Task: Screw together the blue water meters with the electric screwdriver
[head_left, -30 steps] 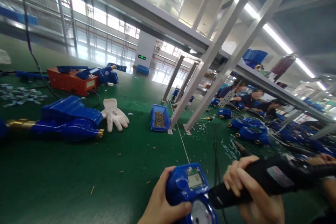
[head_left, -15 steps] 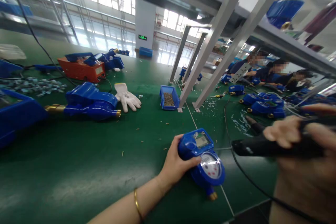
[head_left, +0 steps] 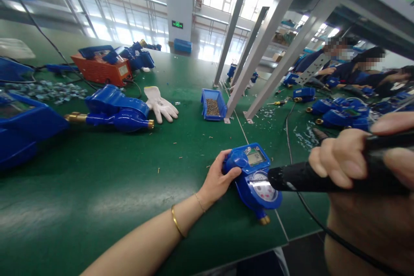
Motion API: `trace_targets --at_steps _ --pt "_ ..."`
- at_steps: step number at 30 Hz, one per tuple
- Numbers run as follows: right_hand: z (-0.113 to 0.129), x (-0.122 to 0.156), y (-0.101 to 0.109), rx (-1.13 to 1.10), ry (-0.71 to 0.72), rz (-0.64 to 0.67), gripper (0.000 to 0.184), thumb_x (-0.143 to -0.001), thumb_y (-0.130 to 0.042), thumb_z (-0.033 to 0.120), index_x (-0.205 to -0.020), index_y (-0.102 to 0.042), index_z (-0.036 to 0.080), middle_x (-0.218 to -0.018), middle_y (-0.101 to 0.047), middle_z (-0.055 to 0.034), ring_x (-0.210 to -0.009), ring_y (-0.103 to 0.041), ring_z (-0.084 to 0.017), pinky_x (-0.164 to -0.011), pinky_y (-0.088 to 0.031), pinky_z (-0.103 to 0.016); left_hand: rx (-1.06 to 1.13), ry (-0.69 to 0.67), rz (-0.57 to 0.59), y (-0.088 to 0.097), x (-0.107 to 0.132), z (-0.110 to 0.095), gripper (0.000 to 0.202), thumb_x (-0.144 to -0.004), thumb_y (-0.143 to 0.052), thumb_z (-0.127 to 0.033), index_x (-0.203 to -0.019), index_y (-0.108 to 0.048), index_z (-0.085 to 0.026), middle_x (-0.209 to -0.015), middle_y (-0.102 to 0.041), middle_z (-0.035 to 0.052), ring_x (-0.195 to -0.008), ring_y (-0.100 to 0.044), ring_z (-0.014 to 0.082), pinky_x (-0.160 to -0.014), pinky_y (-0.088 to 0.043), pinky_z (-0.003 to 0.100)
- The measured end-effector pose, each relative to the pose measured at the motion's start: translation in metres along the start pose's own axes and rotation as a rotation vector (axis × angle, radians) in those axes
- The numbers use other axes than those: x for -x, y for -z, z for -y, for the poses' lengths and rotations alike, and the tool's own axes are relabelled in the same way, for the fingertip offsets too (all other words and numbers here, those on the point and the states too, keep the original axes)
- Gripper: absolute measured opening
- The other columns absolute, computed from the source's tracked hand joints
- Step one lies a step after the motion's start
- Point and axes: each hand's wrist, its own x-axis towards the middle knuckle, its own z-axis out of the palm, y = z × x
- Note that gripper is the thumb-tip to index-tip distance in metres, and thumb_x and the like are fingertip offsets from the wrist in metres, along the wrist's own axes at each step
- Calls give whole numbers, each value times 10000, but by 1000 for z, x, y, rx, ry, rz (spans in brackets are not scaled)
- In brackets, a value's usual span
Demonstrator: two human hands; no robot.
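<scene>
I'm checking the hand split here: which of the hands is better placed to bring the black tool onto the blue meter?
Right. The right hand already grips the black tool, its tip over the blue meter. The left hand steadies the meter.

Left of the blue meter the green table lies bare, open for a hand right up to the second meter and white glove. Rightward, the black tool, its cable and slanted frame legs crowd the way.
</scene>
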Motion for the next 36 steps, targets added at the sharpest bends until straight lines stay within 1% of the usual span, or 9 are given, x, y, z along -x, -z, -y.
trace_targets --at_steps 9,13,17,19,24,26,32,34,36 --pt "-43 8 -8 -61 -165 286 220 -900 -678 224 -1019 -499 265 -646 -571 80 -499 -533 -94 -548 -487 -249 33 25 42 3 0 -2 641 -817 -701 -621 -1287 -529 -222 -1250 -674 96 -1153 -619 313 -1036 -473 429" --pt "-61 9 -2 -132 -228 373 212 -925 -673 273 -1022 -485 264 -676 -552 88 -528 -526 -68 -558 -476 -210 31 36 49 6 -4 -3 623 -809 -700 -615 -1274 -543 -231 -1283 -670 94 -1184 -614 334 -1078 -447 467" --pt "-60 7 -1 -169 -257 461 194 -939 -655 335 -1002 -483 270 -666 -510 89 -515 -478 -52 -550 -446 -187 18 71 11 6 -4 -1 694 -745 -735 -629 -1289 -573 -230 -1359 -639 118 -1271 -565 378 -1133 -407 519" --pt "-56 12 -6 -163 -252 410 187 -943 -648 342 -1005 -486 272 -656 -488 90 -508 -452 -48 -549 -433 -179 24 85 -7 6 -4 0 724 -717 -750 -635 -1297 -585 -234 -1397 -616 126 -1303 -541 389 -1140 -404 526" --pt "-50 30 -19 -67 -171 110 172 -956 -633 339 -1027 -488 279 -649 -461 81 -510 -402 -54 -551 -415 -175 9 105 -30 8 -4 3 708 -679 -784 -620 -1256 -619 -242 -1422 -596 125 -1307 -534 387 -1134 -406 522" --pt "-53 26 -16 -89 -189 183 168 -953 -629 353 -1025 -492 287 -639 -442 82 -499 -384 -56 -536 -400 -176 4 102 -34 9 -4 3 692 -676 -791 -609 -1242 -627 -245 -1400 -613 123 -1285 -550 387 -1114 -425 517" --pt "-76 -11 -5 -511 -219 756 234 -841 -728 351 -967 -548 271 -542 -364 108 -395 -296 -32 -415 -325 -142 7 107 -8 10 -6 -1 666 -695 -775 -574 -1252 -630 -240 -1359 -649 123 -1262 -568 389 -1063 -468 496" --pt "-78 -11 -6 -526 -205 785 233 -841 -736 353 -963 -557 267 -535 -365 108 -392 -300 -33 -409 -325 -139 8 102 -4 10 -8 -2 645 -697 -772 -561 -1236 -631 -236 -1348 -654 121 -1235 -588 381 -1043 -478 483" --pt "-75 -2 -8 -405 -203 654 202 -884 -696 358 -998 -551 276 -557 -370 103 -425 -325 -40 -443 -352 -148 10 93 -4 10 -9 -2 614 -700 -773 -537 -1215 -630 -235 -1327 -664 114 -1183 -619 364 -1018 -489 466"
